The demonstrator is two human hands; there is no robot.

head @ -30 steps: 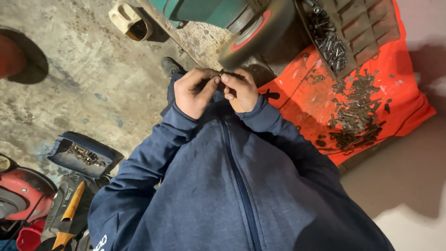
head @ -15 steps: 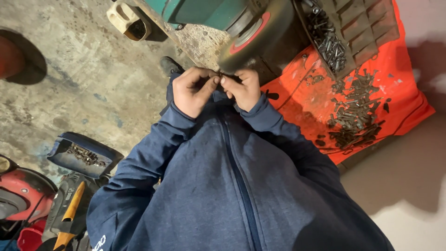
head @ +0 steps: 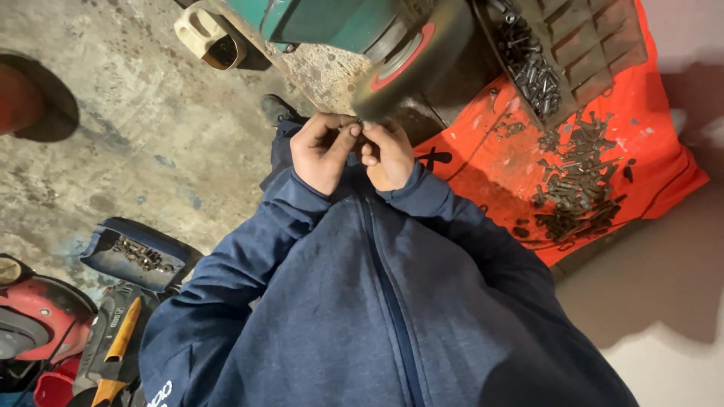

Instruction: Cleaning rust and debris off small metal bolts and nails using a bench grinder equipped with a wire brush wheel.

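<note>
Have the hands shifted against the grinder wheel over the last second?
No. Left hand and right hand stay pinched together just under the dark wheel, same spot.

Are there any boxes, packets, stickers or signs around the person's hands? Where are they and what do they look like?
No packets, signs or screens show.
Dark tray: top right, on the orange sheet, ribbed compartments, one full of bolts.
Blue tray: left, on the floor, holds small metal parts.
White marking: bottom left, on the blue sleeve.
Hands: left hand and right hand meet by the grinding wheel; what they pinch is too small to tell.
</note>
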